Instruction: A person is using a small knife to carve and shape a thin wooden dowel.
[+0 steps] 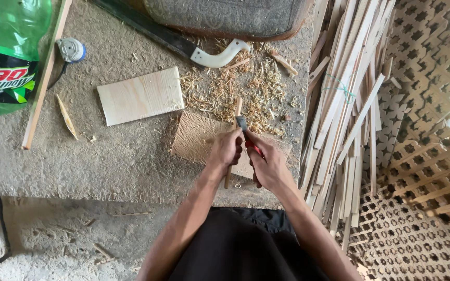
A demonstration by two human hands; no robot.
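My left hand (225, 150) grips a thin bamboo stick (237, 110) that stands over a rough brown board (196, 136) on the concrete ledge. My right hand (267, 162) holds a small knife with a red handle (253, 149); its blade (242, 123) lies against the stick just above my left hand. The two hands touch each other over the board. A heap of pale wood shavings (240, 93) lies just beyond the stick.
A pale wooden plank (140, 96) lies left of the shavings. A large blade with a white handle (218, 56) rests farther back. A green plastic bottle (9, 52) lies far left. Bundled bamboo strips (347, 109) lean at right, beside woven lattice panels (433, 130).
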